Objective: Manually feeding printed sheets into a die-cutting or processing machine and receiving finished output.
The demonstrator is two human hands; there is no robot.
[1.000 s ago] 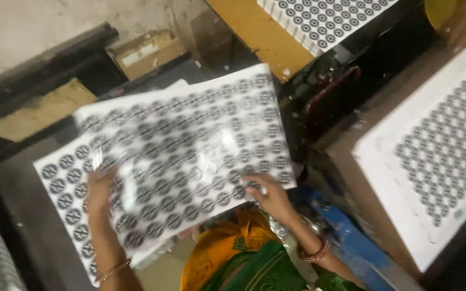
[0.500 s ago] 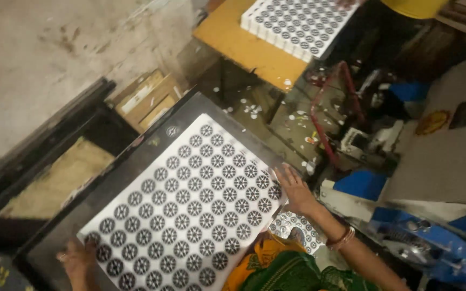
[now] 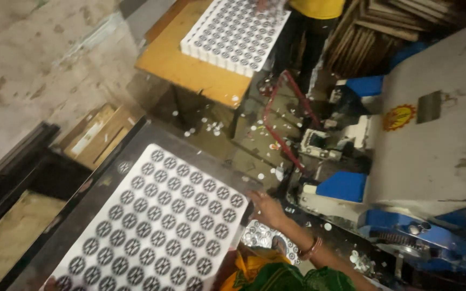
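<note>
Moved: our view swung right since before; printed sheet (image 3: 160, 226) lies flat on the dark metal table (image 3: 109, 178).
Grip: right hand (image 3: 268, 209) open-fingered, touching the sheet's corner; left hand unseen.
Care: we square edges gently.

We see our right hand (image 3: 268, 209) reaching forward from the lower right, palm down, fingers together and stretched flat. Its forearm runs back to the bottom edge, bare, with 1 bangle at the wrist. Our left hand is barely in view at the bottom left corner.
</note>
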